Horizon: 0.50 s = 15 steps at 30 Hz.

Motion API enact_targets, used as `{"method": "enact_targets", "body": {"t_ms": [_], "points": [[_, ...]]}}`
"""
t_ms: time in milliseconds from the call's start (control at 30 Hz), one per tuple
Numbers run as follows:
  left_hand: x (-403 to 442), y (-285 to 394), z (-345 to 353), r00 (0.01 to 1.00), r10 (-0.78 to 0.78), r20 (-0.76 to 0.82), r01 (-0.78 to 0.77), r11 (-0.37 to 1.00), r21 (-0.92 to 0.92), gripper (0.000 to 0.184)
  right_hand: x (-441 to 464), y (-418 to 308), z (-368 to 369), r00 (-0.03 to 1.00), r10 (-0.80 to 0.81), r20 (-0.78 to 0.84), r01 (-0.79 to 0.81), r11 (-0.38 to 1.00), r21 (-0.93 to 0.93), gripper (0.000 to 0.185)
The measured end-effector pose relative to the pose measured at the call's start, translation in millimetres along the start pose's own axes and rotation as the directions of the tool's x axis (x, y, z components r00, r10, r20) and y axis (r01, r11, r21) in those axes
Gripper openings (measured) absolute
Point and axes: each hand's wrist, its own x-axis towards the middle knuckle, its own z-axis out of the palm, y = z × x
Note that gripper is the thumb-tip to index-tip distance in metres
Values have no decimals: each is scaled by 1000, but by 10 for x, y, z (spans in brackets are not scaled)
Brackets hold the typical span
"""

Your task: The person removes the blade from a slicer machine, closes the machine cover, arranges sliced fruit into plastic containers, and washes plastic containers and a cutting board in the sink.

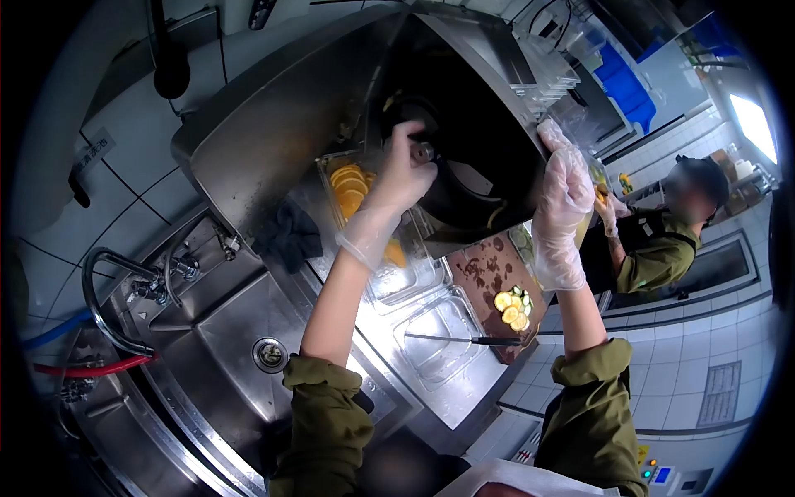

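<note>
My left hand (402, 178), in a clear glove, reaches into the dark opening of a large steel-sided box (290, 124). Its fingers curl at a small round knob-like part (423, 152), too dim to name. My right hand (565, 203), gloved too, is closed on the right edge of the box's opening. Below my left forearm is a clear container of orange slices (352, 189). Lemon and green slices (513, 306) lie on a brown cutting board (484, 267) under the box. A black-handled knife (495, 340) rests across a clear lid (431, 331) and the board's edge.
A steel sink (215, 340) with a curved tap (95, 298) fills the left. A dark cloth (290, 238) lies between sink and container. At the right, a co-worker (662, 240) handles something yellow. Stacked clear containers (542, 79) and a blue bin (625, 87) stand at the back.
</note>
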Motion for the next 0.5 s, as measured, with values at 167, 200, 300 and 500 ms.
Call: {"method": "enact_targets", "body": {"t_ms": [167,200,300,500], "points": [[99,759,-133,701,-704,117,710,673,-205,50,3,28,17,1000,-18,-16,19,1000,13,25],[139,778,-169,618,-770,159,784,590,-195,51,0,32,23,1000,-14,-20,15,1000,26,25],[161,482,-96,755,-639,148,655,726,-210,64,-7,45,23,1000,-14,-27,15,999,41,25],[50,543,9,794,-600,96,608,780,-148,51,-4,32,35,998,-27,-51,29,998,50,25]]}}
